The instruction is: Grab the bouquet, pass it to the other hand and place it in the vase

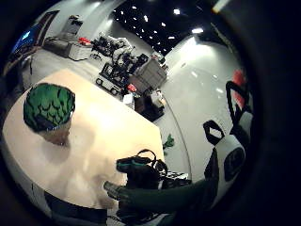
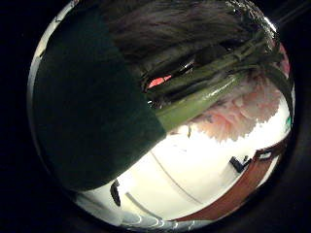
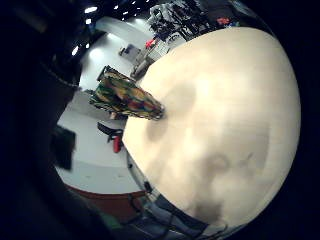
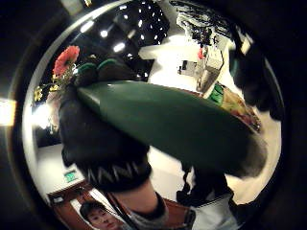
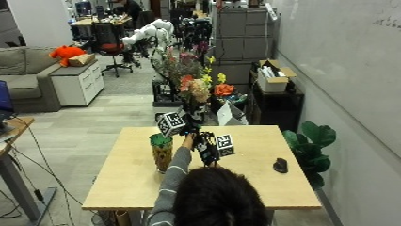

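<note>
An open office or lab. A grey sofa (image 5: 25,89), a white drawer cabinet (image 5: 75,84) and grey metal filing cabinets (image 5: 241,42) surround the light wooden table (image 5: 125,179). A white robot arm (image 5: 150,33) stands behind.

Pink-and-yellow bouquet (image 5: 196,84); green-rimmed patterned vase (image 5: 162,151); pale wood table (image 5: 132,176)

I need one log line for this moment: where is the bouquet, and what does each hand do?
bouquet: raised above table | left hand: grips stems | right hand: beside stems, grip unclear | vase: upright, empty
</note>
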The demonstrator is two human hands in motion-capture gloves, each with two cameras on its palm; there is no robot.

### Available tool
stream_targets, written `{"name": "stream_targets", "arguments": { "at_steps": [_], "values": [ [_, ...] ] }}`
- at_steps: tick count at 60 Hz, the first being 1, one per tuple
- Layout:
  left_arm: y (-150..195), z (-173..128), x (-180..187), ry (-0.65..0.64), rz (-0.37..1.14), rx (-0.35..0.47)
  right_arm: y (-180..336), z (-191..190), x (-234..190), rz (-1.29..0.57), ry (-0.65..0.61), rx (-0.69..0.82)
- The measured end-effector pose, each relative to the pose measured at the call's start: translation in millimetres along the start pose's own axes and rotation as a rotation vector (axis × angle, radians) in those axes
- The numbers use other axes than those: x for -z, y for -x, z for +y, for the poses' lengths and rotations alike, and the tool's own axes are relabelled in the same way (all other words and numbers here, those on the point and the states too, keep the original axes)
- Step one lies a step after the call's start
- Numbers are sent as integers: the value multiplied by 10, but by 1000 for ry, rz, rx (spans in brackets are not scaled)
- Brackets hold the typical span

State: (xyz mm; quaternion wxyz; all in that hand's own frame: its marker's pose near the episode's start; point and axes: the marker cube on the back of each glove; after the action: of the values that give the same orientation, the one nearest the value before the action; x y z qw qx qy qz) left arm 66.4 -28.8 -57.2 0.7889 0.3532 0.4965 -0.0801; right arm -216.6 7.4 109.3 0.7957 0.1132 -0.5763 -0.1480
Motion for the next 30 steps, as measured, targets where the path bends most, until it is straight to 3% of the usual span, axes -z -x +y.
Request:
{"name": "stream_targets", "arguments": {
  "at_steps": [8, 14, 19, 25, 30],
  "values": [
    [-118, -358, 315, -62, -25, -33, -136, -2, 184, 44, 41, -63],
    [-47, -646, 419, -100, -66, -89, -389, -125, 420, 212, -43, -78],
    [-52, -775, 583, -139, -113, -109, -520, -164, 600, 301, -134, -232],
    [-3, -933, 670, -177, -128, -112, -329, -172, 627, 139, -114, -182],
    [64, -1070, 695, -197, -123, -100, -352, -188, 694, 163, -117, -191]
  ]
}}
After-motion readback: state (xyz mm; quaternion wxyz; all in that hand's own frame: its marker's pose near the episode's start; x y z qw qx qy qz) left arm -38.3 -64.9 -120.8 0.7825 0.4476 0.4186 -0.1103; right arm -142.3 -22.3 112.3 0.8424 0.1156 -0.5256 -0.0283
